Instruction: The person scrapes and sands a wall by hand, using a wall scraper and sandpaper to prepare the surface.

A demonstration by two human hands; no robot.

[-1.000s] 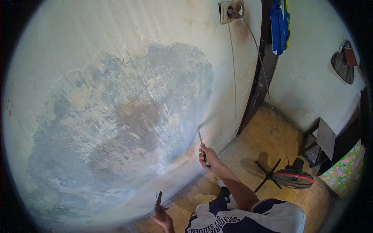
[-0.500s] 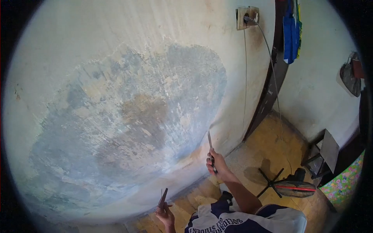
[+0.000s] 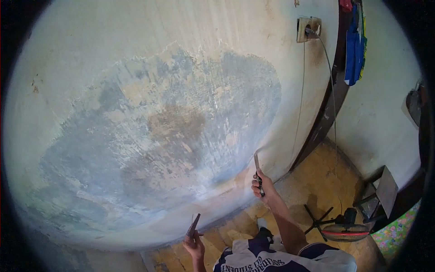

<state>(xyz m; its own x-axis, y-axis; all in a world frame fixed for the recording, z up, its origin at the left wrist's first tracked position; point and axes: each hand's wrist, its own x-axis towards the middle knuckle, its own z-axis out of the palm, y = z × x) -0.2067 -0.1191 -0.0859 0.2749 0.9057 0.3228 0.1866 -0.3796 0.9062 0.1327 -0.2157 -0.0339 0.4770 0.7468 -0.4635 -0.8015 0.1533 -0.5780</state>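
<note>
My right hand (image 3: 263, 186) is closed round the dark handle of a putty knife (image 3: 257, 161), its thin blade pointing up with the tip right at the lower right edge of a scraped patch (image 3: 226, 106) on the wall. Blue-grey and flaky, that patch has brownish areas in its middle. Lower down, my left hand (image 3: 195, 246) grips a dark, narrow, flat tool (image 3: 194, 225) held upright in front of the wall's base; its exact kind cannot be made out.
A wall socket (image 3: 309, 30) with a plugged-in cable (image 3: 333, 86) is at the upper right. The cable runs down toward a fan (image 3: 345, 232) on the tiled floor (image 3: 317, 181). Farther right stands a small dark stool (image 3: 378, 197). Blue cloth (image 3: 355, 56) hangs by the dark door frame.
The view has shifted, so the wall and room sit farther right and a little lower. Both hands keep their tools, and the knife tip stays by the patch's lower right edge.
</note>
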